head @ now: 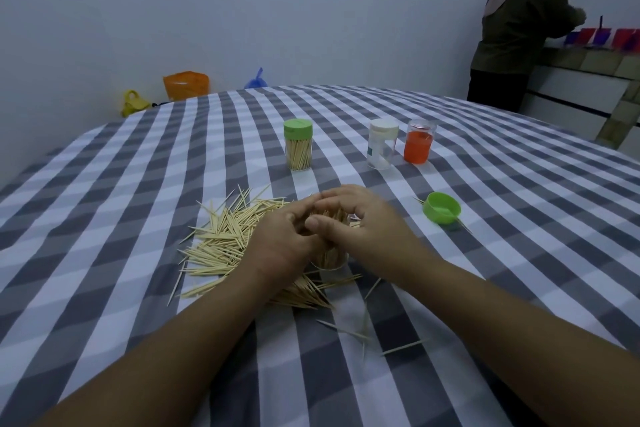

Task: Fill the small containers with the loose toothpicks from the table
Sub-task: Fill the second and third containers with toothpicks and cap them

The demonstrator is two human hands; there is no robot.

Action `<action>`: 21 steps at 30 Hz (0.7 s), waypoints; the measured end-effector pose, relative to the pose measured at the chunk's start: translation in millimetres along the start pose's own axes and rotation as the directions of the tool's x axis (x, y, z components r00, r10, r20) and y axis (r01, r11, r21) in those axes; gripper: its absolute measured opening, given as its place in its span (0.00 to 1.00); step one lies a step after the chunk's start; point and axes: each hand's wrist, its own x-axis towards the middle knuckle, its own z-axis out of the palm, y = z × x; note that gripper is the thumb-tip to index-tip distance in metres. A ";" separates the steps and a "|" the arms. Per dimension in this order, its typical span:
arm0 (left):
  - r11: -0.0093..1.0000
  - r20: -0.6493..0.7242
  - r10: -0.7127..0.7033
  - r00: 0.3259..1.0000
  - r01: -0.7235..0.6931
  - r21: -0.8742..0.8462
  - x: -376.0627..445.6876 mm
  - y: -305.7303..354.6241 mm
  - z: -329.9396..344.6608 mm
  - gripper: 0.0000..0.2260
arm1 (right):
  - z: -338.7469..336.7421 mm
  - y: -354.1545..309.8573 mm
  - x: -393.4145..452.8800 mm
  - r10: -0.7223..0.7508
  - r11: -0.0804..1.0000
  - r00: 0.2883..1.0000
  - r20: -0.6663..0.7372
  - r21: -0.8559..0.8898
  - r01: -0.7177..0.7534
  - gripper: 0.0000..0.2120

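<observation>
A clear small container (pixel 329 258) packed with toothpicks stands at the table's middle, between my hands. My left hand (pixel 280 236) grips it from the left. My right hand (pixel 360 219) curls over its top and touches the toothpick ends. A pile of loose toothpicks (pixel 221 239) lies to the left and partly under my left hand. A few more toothpicks (pixel 363 333) are scattered nearer to me. A loose green lid (pixel 441 208) lies to the right. Further back stand a full container with a green lid (pixel 298 144), a white-capped container (pixel 382 143) and an upturned container with an orange lid (pixel 418 142).
A grey and white checked cloth (pixel 138 184) covers the table. Orange, yellow and blue bags (pixel 186 84) sit on the floor by the far wall. A person (pixel 519 28) stands at a counter at the far right, turned away.
</observation>
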 end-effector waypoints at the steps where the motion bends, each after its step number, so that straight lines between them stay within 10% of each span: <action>1: 1.000 0.002 0.003 1.000 -0.003 0.009 0.2 -0.7 -0.2 0.23 | 0.5 1.1 0.2 0.010 1.000 1.000 -0.024 -0.015 -0.011 0.10; 10: 0.997 0.011 -0.007 1.000 0.008 -0.079 -0.2 -1.9 6.6 0.26 | 4.1 1.8 1.2 -0.011 0.977 0.975 -0.220 -0.209 -0.036 0.13; 21: 0.989 0.056 -0.057 0.997 0.064 -0.136 -1.6 2.3 2.7 0.38 | -2.0 11.0 2.2 0.168 0.978 0.983 -0.081 0.141 -0.155 0.08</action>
